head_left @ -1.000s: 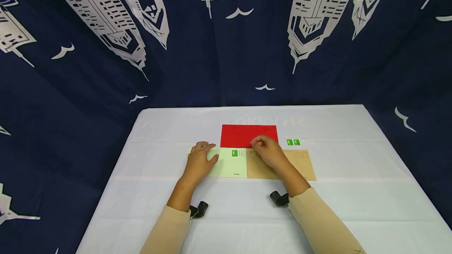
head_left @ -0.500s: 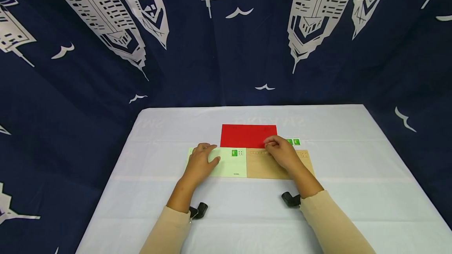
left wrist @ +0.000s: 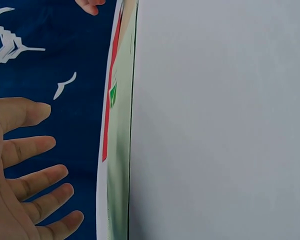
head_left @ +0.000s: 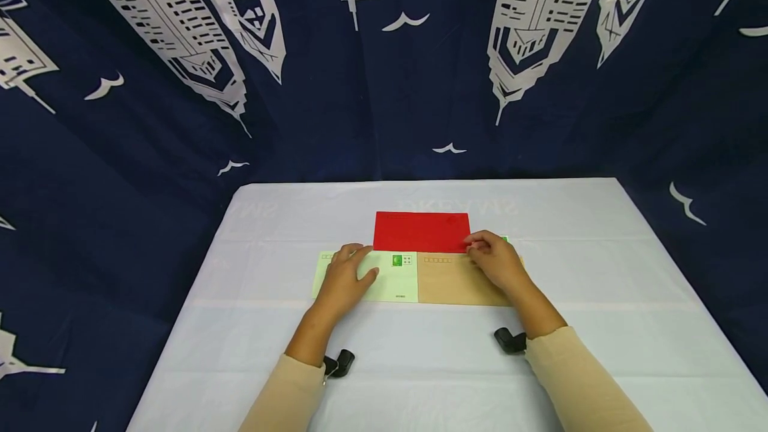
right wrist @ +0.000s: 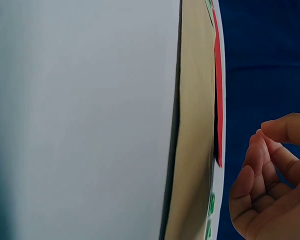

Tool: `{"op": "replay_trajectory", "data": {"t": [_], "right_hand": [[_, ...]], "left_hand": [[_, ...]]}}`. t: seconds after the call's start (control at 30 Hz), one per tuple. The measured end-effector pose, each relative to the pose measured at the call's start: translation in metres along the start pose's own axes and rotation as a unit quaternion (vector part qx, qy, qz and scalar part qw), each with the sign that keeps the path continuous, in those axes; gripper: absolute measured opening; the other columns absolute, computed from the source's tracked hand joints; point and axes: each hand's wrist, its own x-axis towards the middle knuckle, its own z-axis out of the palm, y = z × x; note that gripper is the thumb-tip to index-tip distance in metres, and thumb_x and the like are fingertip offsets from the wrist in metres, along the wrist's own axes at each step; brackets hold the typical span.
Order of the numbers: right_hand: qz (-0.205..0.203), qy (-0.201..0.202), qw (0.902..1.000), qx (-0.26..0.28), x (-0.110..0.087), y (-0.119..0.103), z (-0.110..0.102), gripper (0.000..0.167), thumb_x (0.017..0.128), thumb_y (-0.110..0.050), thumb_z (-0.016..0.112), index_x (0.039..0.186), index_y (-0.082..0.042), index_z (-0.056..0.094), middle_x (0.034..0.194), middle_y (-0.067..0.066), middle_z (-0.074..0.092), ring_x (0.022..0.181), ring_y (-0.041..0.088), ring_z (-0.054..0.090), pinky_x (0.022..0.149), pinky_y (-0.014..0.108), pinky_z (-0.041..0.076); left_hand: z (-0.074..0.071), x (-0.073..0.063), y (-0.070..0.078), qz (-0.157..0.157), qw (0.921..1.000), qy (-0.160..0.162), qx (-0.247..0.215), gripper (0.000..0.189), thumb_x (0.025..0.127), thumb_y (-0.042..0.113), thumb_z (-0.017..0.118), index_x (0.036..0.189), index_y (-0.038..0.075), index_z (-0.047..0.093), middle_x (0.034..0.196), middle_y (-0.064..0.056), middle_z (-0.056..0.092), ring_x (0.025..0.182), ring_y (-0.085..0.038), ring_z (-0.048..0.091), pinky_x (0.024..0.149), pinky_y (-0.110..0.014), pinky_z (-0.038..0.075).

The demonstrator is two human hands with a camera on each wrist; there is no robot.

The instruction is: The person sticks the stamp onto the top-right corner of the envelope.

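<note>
My left hand [head_left: 345,279] is over the left part of a pale green envelope [head_left: 393,285], thumb spread from the fingers. All its fingers are extended and apart in the left wrist view. The envelope carries a green stamp [head_left: 397,261] at its upper right. Above a brown envelope [head_left: 462,285] is my right hand [head_left: 495,261], fingers loosely bent and thumb near the index tip; nothing shows in it. Its fingertips overlap the right corner of a red envelope [head_left: 420,232]. Two loose green stamps, one being this stamp [right wrist: 211,204], lie beyond the brown envelope, mostly hidden by the hand in the head view.
A white cloth [head_left: 432,379] covers the table. Behind it hangs a dark blue curtain [head_left: 336,119] printed with white buildings and birds. Black wrist-worn devices, such as the right one [head_left: 510,341], sit at both sleeves.
My right hand has moved rightward from the middle, across the brown envelope, and now covers most of the loose stamps. My left hand has shifted slightly right.
</note>
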Motion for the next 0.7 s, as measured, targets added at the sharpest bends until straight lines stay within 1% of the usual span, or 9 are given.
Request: {"op": "replay_trajectory", "data": {"t": [0.13,0.37,0.57,0.7], "right_hand": [[0.008,0.010,0.9998,-0.014,0.002,0.005,-0.006,0.024,0.099,-0.013,0.059,0.120,-0.004,0.066,0.105,0.012,0.063,0.089,0.021,0.063,0.070,0.017,0.052],[0.014,0.029,0.9992,-0.024,0.005,0.012,-0.016,0.025,0.100,-0.011,0.058,0.121,-0.001,0.065,0.105,0.014,0.062,0.087,0.020,0.062,0.068,0.015,0.052],[0.015,0.033,0.9988,-0.034,0.005,0.020,-0.025,0.024,0.100,-0.012,0.057,0.121,-0.001,0.064,0.106,0.014,0.063,0.086,0.017,0.063,0.067,0.016,0.053],[0.015,0.039,0.9982,-0.043,0.004,0.024,-0.030,0.025,0.100,-0.013,0.057,0.121,-0.001,0.064,0.106,0.014,0.063,0.086,0.014,0.060,0.067,0.016,0.052]], "left_hand": [[0.001,-0.001,0.002,0.001,1.0000,0.000,-0.004,0.050,0.095,0.027,0.069,0.142,0.013,0.059,0.144,-0.010,0.053,0.135,-0.032,0.047,0.113,-0.050,0.042],[0.004,-0.004,0.005,0.003,1.0000,-0.005,-0.008,0.052,0.095,0.026,0.069,0.144,0.012,0.057,0.146,-0.011,0.051,0.137,-0.033,0.047,0.114,-0.051,0.042],[0.006,-0.007,0.004,0.008,0.9999,-0.005,-0.011,0.052,0.095,0.027,0.068,0.144,0.014,0.057,0.146,-0.010,0.051,0.137,-0.031,0.047,0.114,-0.050,0.043],[0.008,-0.008,0.004,0.015,0.9998,-0.004,-0.013,0.052,0.095,0.026,0.069,0.144,0.013,0.057,0.146,-0.010,0.051,0.137,-0.031,0.047,0.113,-0.049,0.044]]}}
